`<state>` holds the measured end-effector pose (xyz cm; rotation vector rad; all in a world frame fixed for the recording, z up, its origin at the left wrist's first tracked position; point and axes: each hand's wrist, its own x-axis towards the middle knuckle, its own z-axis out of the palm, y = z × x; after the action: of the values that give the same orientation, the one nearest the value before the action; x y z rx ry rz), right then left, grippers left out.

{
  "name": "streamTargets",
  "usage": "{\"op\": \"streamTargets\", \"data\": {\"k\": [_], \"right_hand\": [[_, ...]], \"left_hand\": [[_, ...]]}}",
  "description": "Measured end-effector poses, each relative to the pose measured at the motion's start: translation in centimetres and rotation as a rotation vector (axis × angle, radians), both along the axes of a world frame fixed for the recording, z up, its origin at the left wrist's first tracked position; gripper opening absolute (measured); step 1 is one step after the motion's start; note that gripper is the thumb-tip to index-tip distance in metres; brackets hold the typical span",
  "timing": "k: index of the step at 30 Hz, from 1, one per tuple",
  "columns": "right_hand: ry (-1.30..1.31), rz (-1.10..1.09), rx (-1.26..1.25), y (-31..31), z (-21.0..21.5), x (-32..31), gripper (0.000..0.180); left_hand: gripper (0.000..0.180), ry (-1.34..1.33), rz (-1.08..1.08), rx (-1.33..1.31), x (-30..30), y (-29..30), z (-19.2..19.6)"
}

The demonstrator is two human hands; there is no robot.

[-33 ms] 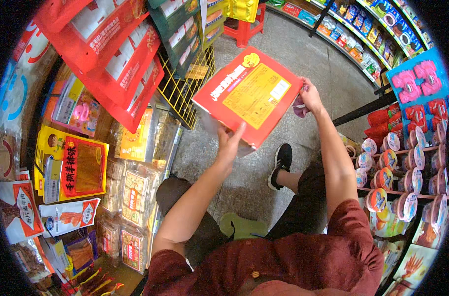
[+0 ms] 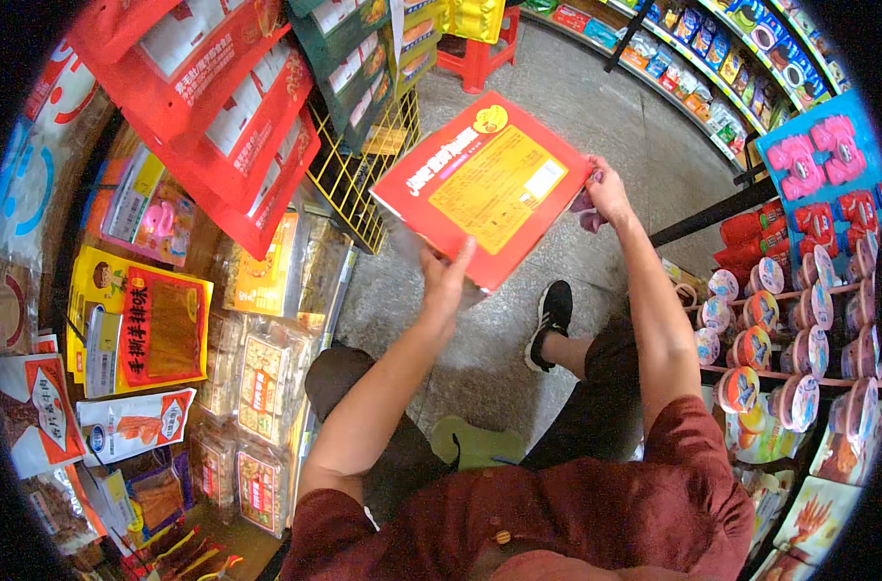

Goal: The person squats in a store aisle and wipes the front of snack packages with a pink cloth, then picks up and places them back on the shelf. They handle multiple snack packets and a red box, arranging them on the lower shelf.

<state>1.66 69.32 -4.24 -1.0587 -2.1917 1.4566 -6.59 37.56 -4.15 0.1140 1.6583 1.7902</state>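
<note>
A red cardboard box (image 2: 431, 218) with a yellow printed panel is held up in front of me, its broad face toward me and tilted. My left hand (image 2: 446, 281) grips its near edge, thumb on the face and fingers underneath, out of sight. At the box's right edge is my right hand (image 2: 608, 192), closed with bent fingers around a crumpled purple cloth (image 2: 590, 219). The cloth hangs out below the fingers. Whether those fingertips also pinch the box I cannot make out.
Hanging red snack packs (image 2: 218, 116) and a yellow wire rack (image 2: 364, 184) flank me on the left, above bagged snacks (image 2: 264, 387). Small cups (image 2: 751, 347) line the right-hand rack. A green stool (image 2: 480, 441) is under me; a red stool (image 2: 489, 58) stands ahead.
The box has shifted slightly left and its face has tipped a little more toward me. Both hands keep nearly the same places on it.
</note>
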Motion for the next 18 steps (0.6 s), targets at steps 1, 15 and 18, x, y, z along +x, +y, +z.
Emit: {"op": "streamTargets", "data": {"k": [1, 15, 18], "right_hand": [[-0.116, -0.036, 0.004, -0.8, 0.1, 1.0, 0.037], [-0.583, 0.195, 0.59, -14.8, 4.4, 11.1, 0.024], [-0.366, 0.167, 0.472, -14.2, 5.4, 12.8, 0.025]], "left_hand": [[0.076, 0.032, 0.053, 0.07, -0.1, -0.1, 0.0], [0.078, -0.01, 0.018, -0.112, -3.1, -11.8, -0.1], [0.068, -0.225, 0.345, -0.211, -8.0, -14.5, -2.0]]}}
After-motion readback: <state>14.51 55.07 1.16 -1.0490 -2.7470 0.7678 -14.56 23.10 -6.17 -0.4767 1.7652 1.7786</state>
